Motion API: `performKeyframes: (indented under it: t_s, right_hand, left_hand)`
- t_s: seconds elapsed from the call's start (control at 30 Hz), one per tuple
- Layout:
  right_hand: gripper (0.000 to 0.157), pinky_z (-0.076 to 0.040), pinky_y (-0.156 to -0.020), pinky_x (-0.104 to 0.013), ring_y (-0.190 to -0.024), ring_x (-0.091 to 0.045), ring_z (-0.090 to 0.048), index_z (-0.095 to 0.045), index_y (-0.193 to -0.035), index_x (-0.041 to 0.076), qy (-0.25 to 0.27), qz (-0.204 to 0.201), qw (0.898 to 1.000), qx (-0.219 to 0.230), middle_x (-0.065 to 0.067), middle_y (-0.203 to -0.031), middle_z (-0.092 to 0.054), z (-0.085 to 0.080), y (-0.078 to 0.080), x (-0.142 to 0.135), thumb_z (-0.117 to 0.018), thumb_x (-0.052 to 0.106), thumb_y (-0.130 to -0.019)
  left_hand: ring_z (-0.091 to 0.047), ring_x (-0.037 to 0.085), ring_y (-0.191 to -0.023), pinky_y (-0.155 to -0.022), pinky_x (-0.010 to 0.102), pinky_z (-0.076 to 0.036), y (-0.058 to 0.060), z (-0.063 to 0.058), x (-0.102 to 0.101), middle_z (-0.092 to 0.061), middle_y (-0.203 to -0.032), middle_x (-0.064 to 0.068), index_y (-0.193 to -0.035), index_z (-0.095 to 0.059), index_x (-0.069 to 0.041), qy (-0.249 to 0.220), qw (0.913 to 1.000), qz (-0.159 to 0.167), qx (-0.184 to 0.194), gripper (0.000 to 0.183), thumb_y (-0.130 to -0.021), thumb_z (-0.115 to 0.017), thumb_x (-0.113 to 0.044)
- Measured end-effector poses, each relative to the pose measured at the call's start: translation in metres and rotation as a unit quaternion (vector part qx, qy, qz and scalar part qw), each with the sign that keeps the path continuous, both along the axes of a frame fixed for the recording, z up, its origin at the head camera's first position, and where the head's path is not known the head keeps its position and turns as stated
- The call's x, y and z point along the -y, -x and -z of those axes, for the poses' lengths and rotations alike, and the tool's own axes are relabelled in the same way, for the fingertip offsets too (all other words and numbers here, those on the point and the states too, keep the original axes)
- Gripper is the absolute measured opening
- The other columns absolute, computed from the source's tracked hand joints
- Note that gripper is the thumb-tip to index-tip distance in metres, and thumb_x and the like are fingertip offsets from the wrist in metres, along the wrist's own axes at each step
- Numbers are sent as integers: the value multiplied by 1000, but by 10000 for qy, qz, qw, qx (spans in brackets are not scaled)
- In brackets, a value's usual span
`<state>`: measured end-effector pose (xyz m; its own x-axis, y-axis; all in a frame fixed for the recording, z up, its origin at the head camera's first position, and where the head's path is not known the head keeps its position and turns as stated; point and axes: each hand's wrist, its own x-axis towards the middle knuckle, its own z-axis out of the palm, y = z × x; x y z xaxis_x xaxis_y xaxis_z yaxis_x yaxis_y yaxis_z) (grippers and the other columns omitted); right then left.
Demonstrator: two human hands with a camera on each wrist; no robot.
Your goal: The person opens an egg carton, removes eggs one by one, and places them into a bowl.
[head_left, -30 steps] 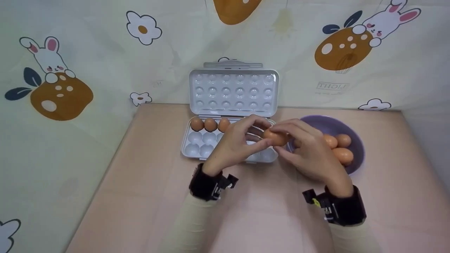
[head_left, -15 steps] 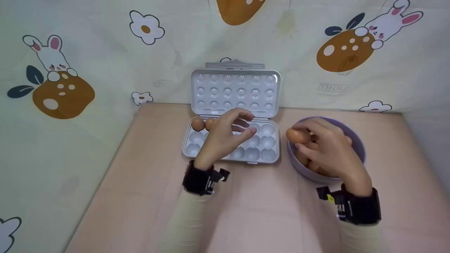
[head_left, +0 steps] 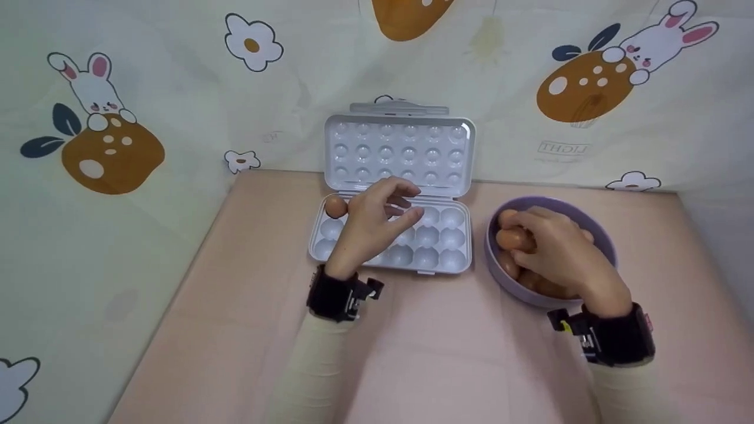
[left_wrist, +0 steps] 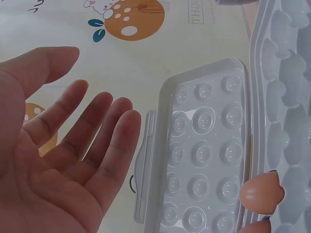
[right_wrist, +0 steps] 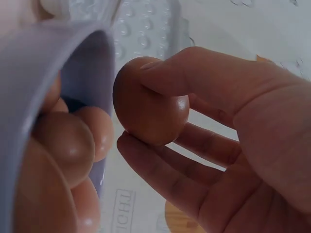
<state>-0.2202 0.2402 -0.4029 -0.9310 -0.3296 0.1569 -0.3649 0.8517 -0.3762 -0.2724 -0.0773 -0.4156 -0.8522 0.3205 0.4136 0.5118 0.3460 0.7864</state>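
My right hand (head_left: 554, 247) pinches a brown egg (right_wrist: 148, 109) between thumb and fingers, over the purple bowl (head_left: 601, 235). More brown eggs (right_wrist: 68, 145) lie heaped in that bowl, partly hidden by the hand. My left hand (head_left: 377, 221) hovers over the white egg carton (head_left: 452, 237), fingers loosely bent and nothing in them. In the carton's back left corner sits an egg (head_left: 336, 206). The left wrist view shows that carton side with one egg (left_wrist: 260, 194) and part of another; the left hand hides some cups in the head view.
The carton's lid (head_left: 400, 154) stands upright behind its base, near the patterned backdrop (head_left: 283, 100). Carton and bowl stand side by side on the pink tabletop (head_left: 424, 341), a narrow gap between them.
Both hands were touching one egg between carton and bowl. The left let go and drew left over the carton, while the right carried an egg rightward and down over the bowl.
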Motion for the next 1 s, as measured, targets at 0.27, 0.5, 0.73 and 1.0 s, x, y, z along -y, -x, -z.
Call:
performKeyframes:
  t_s: [0.27, 0.5, 0.73, 1.0]
  right_hand:
    - [29, -58, -73, -58, -100, -27, -65, -73, -121, 14, -726, -31, 9904, 1176, -5, -112, -66, -10, 17, 10, -75, 5, -94]
    - [19, -54, -66, -40, -83, -19, -67, -72, -102, 17, -1014, -351, 9850, 1352, 0, -94, -65, -6, 30, 14, -70, 2, -91]
    - [16, -57, -78, -38, -73, -15, -65, -70, -104, 12, -871, -742, 9850, 1291, 1, -80, -66, -1, 36, 17, -70, 0, -94]
    - [18, -59, -81, -44, -79, -20, -66, -74, -107, 6, -876, -948, 9886, 778, -5, -91, -68, 0, 32, 18, -73, -3, -91]
  left_hand:
    - [-74, 15, -101, -89, 30, -62, 1, 1, 1, -73, -118, 5, -120, -70, -7, 1, 10000, -48, 22, 28, -95, -80, -13]
    - [-74, 17, -101, -90, 35, -63, 2, 2, -1, -73, -117, 7, -118, -71, -6, -7, 10000, -26, 35, 26, -95, -80, -13]
    - [-74, 17, -100, -87, 27, -62, 2, 0, -1, -73, -116, 8, -118, -71, -6, 32, 10000, -48, -56, 26, -94, -80, -12]
    - [-74, 18, -101, -88, 28, -62, 3, 1, 0, -73, -117, 12, -118, -71, -5, 48, 10000, -49, 24, 25, -95, -79, -12]
